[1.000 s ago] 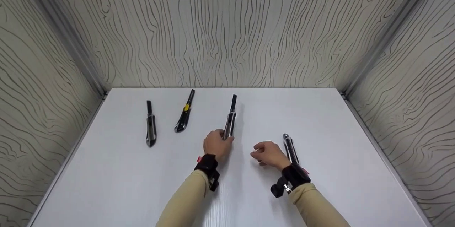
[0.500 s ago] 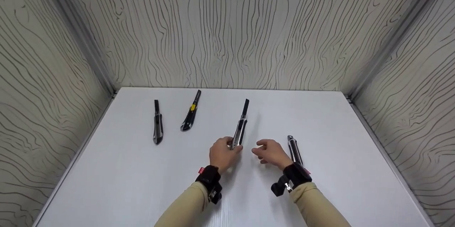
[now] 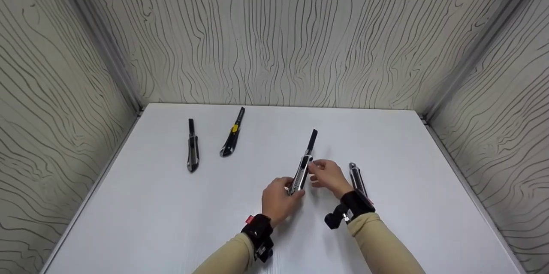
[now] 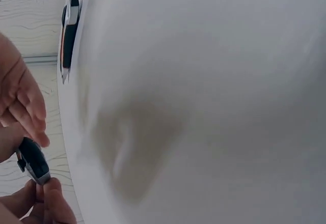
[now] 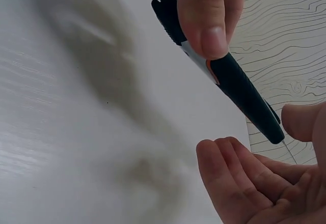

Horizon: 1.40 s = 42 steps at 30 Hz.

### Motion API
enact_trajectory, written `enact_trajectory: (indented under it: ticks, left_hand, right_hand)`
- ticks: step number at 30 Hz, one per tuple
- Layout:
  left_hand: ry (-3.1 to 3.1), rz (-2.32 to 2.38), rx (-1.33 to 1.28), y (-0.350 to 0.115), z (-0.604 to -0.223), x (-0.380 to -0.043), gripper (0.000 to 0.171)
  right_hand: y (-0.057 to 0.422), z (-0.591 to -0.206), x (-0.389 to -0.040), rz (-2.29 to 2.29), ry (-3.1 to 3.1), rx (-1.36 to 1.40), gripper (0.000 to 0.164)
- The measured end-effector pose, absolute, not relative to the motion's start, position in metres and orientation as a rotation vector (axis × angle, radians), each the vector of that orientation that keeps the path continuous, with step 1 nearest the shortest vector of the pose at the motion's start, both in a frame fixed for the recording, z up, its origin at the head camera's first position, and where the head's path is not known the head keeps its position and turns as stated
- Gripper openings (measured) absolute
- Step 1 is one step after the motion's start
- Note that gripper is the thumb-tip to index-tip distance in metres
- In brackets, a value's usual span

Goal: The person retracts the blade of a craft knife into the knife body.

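My left hand [image 3: 281, 200] grips a black-and-silver snap-off utility knife [image 3: 300, 175] by its rear end, dark blade [image 3: 312, 141] out and pointing away from me. In the right wrist view, the left thumb [image 5: 213, 40] presses along the handle. My right hand [image 3: 328, 176] is at the knife's front end, thumb beside the slider and the other fingers loosely extended underneath. The left wrist view catches the right hand [image 4: 20, 94] above the handle and the left fingertips [image 4: 53, 191] at its end. A similar knife [image 3: 357, 179] lies right of the right hand, partly covered by the wrist.
Two more utility knives with blades out lie at the table's left: a black-and-silver one [image 3: 193, 152] and a black one with a yellow slider [image 3: 231, 137]. The white table [image 3: 150, 205] is bounded by wood-patterned panels [image 3: 274, 42].
My left hand has brought the knife rightward and nearer to me, tilting it more to the right. The right hand has moved slightly up to meet the knife's front end.
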State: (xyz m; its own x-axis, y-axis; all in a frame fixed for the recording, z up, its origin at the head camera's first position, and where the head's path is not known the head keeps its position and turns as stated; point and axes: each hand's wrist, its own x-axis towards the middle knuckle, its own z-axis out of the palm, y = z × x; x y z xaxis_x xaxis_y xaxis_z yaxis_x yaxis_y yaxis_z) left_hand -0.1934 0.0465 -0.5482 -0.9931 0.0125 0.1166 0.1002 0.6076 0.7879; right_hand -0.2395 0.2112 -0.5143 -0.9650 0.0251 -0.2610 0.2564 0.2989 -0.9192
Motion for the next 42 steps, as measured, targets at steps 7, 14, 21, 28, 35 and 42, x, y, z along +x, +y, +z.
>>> enact_trajectory:
  ticks: [7, 14, 21, 28, 35, 42]
  left_hand:
    - [-2.73, -1.331, -0.126, 0.054, -0.55, -0.184, 0.038]
    - [-2.733, -1.311, -0.118, 0.055, -0.551, -0.179, 0.04]
    - [-2.746, -1.281, -0.117, 0.055, -0.549, -0.176, 0.042]
    - [-2.784, -1.409, -0.215, 0.048, -0.543, -0.179, 0.041]
    - [-2.786, -1.835, -0.244, 0.033, -0.543, -0.183, 0.025]
    - [-2.727, -2.274, -0.275, 0.027, -0.554, -0.18, 0.023]
  right_hand:
    - [0.205, -0.516, -0.241, -1.787, 2.344, 0.296, 0.034]
    - [0.201, -0.519, -0.241, -1.793, 2.353, 0.322, 0.028]
    - [0.201, -0.521, -0.239, -1.843, 2.28, 0.252, 0.029]
    - [0.2, -0.522, -0.241, -1.827, 2.27, 0.225, 0.032]
    - [0.2, -0.522, -0.242, -1.816, 2.262, 0.169, 0.037]
    - [0.196, -0.523, -0.242, -1.796, 2.26, 0.111, 0.036]
